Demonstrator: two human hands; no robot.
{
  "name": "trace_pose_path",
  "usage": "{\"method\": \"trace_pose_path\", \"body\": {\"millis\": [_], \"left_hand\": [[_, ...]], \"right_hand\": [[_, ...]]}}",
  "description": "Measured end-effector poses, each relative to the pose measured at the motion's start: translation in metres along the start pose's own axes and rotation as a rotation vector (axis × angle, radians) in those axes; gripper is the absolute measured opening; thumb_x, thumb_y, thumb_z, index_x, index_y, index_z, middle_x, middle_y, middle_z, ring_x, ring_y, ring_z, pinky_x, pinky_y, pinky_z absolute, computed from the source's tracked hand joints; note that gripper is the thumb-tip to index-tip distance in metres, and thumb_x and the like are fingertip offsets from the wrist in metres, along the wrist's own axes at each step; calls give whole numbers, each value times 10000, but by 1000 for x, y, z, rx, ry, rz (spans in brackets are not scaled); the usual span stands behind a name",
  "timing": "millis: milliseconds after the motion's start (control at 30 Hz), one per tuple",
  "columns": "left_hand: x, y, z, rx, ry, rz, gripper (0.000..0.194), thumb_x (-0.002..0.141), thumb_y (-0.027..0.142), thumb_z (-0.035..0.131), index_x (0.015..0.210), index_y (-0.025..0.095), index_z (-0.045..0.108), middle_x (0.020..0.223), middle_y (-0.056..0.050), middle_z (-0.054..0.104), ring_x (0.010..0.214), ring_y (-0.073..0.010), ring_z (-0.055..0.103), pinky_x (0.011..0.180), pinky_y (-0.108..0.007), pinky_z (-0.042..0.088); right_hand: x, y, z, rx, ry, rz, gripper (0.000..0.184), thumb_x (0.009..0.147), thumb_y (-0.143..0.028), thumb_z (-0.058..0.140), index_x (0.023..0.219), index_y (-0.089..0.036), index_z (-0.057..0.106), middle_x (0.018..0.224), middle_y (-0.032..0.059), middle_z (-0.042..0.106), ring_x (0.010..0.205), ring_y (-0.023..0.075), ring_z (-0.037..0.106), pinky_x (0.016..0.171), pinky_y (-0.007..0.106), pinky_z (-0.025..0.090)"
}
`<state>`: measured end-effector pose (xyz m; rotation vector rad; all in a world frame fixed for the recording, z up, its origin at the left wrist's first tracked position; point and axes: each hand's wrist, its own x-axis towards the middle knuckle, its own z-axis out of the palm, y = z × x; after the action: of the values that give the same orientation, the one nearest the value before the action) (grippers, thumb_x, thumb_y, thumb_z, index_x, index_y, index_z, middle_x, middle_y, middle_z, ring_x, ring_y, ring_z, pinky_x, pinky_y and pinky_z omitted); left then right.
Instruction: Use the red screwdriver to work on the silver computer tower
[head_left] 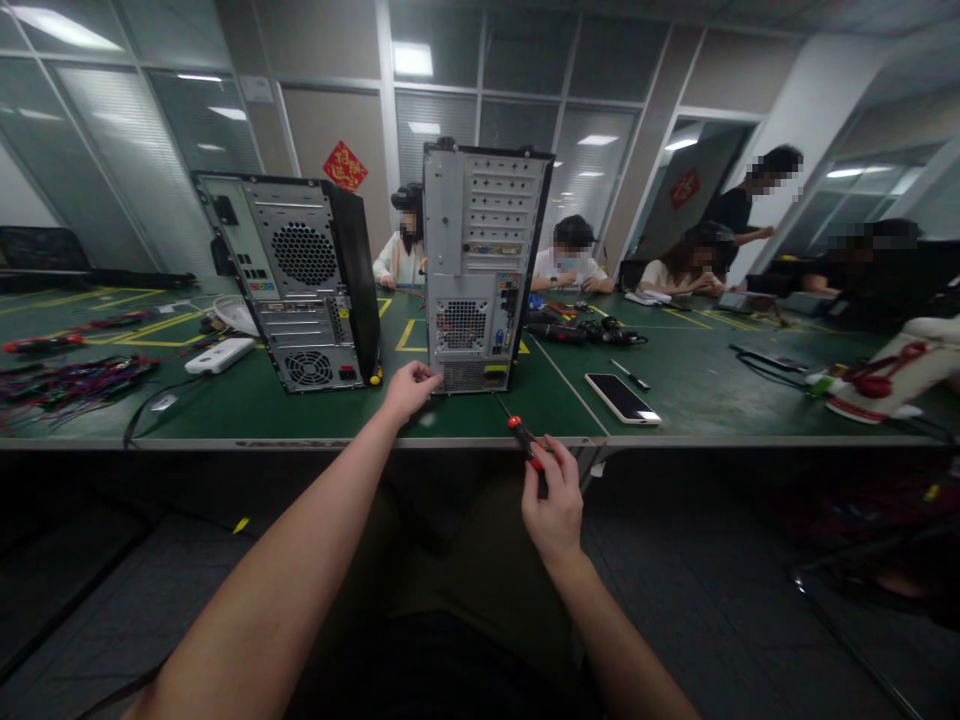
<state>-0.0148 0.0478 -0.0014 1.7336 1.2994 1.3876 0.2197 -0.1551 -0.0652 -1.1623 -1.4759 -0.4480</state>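
A grey computer tower (472,270) stands upright on the green table, its back panel with slots and ports facing me. My left hand (411,392) is at its lower left corner, fingers closed against the edge. My right hand (553,490) holds a red-and-black screwdriver (522,436) by its handle, over the table's front edge. The thin shaft points up and left toward the tower's bottom; whether its tip touches the case, I cannot tell. A second, black-sided computer tower (307,290) stands to the left, its back also toward me.
A phone (621,398) and a dark pen-like tool (630,375) lie right of the tower. Bundled cables (82,385) and a white power strip (220,355) lie left. Dark tools (577,330) sit behind. Several people are around the table's far side. The table's front edge (300,442) runs before me.
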Motion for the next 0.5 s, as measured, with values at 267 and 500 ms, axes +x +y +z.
{"method": "trace_pose_path", "body": {"millis": [267, 500], "left_hand": [[0, 3, 0, -21, -3, -21, 267, 736, 417, 768, 752, 212, 598, 721, 4, 602, 690, -164, 554, 668, -282, 407], [-1, 3, 0, -8, -3, -11, 253, 757, 409, 755, 765, 210, 598, 724, 9, 599, 685, -163, 555, 666, -284, 409]], "right_hand": [[4, 3, 2, -22, 54, 17, 286, 993, -381, 702, 1201, -185, 687, 1034, 105, 752, 952, 245, 742, 863, 398, 637], [5, 1, 5, -25, 43, -56, 338, 1041, -181, 558, 1354, -237, 672, 1309, 137, 699, 1203, 249, 701, 1025, 444, 604]]}}
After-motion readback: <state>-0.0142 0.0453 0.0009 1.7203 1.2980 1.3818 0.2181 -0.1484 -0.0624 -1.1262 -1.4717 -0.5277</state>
